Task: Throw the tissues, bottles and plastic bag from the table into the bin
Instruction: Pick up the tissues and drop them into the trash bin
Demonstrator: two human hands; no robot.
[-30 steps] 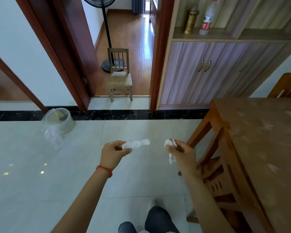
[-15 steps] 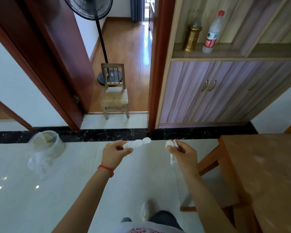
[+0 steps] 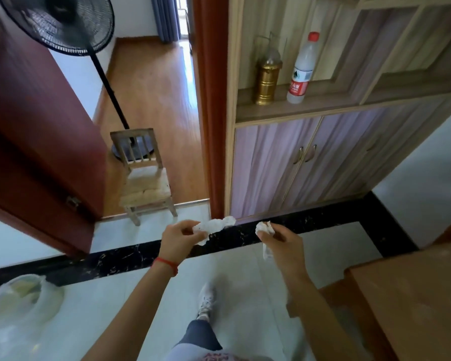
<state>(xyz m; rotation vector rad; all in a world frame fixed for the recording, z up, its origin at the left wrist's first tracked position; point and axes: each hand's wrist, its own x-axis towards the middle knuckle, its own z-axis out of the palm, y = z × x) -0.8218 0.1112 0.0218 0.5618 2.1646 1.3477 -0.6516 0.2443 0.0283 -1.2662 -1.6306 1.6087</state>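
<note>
Fingers of the left hand [image 3: 179, 239] pinch one crumpled tissue [image 3: 215, 225], its free end sticking out to the right; the right hand [image 3: 281, 243] grips a second tissue [image 3: 264, 239], part of it dangling below the fist. Both are held above the tiled floor [image 3: 130, 316]. The bag-lined bin [image 3: 24, 298] stands on the floor at lower left, well apart from the hands. The table [image 3: 414, 295] corner shows at lower right.

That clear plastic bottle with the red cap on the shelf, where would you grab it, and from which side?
Grip the plastic bottle round its straight body at the red label, coming in from the front of the open shelf. It stands upright, its neck is narrow, and the gold lantern-like container stands close beside it, so a sideways reach looks cramped.
</note>
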